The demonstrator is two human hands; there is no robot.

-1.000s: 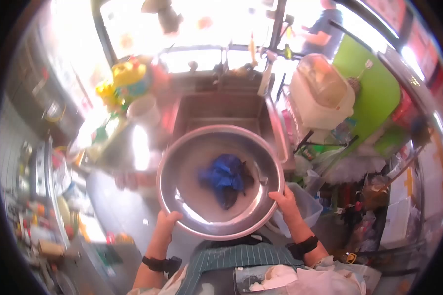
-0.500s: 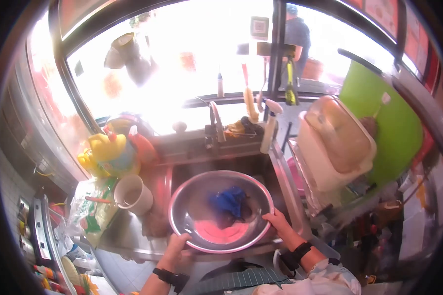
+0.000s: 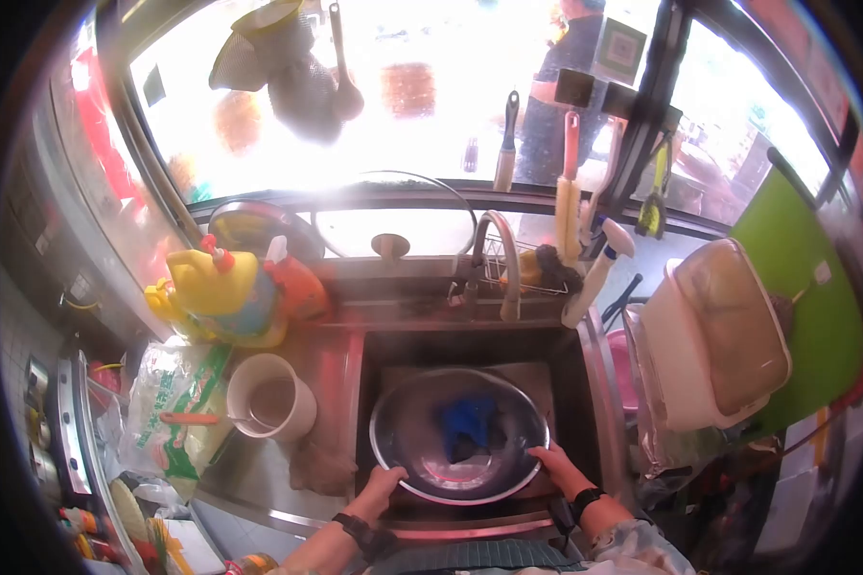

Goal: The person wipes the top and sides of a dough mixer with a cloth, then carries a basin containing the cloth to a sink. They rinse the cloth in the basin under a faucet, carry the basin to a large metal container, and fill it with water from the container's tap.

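Note:
A round metal basin (image 3: 405, 431) sits low inside the sink (image 3: 577, 393); whether it rests on the bottom cannot be made out. Crumpled blue cloth (image 3: 470, 424) lies in it, with a dark patch beside it. My left hand (image 3: 382, 485) grips the near-left rim, thumb over the edge. At the right rim, my right hand (image 3: 554, 466) is closed on the metal in the same way. The undersides of both hands' fingers are hidden. Behind the basin stands the curved faucet (image 3: 499, 251).
Left of the sink are a white bucket (image 3: 302, 407), a brown rag (image 3: 321, 467), a plastic package (image 3: 168, 412) and a yellow detergent bottle (image 3: 216, 292). A spray bottle (image 3: 594, 273) leans behind. A white bin (image 3: 690, 355) and green board (image 3: 820, 287) stand right. Someone (image 3: 558, 105) is outside the window.
The basin has gone down into the sink, held by both my hands, and looks smaller and lower. The view has shifted, so the window and counter items appear moved.

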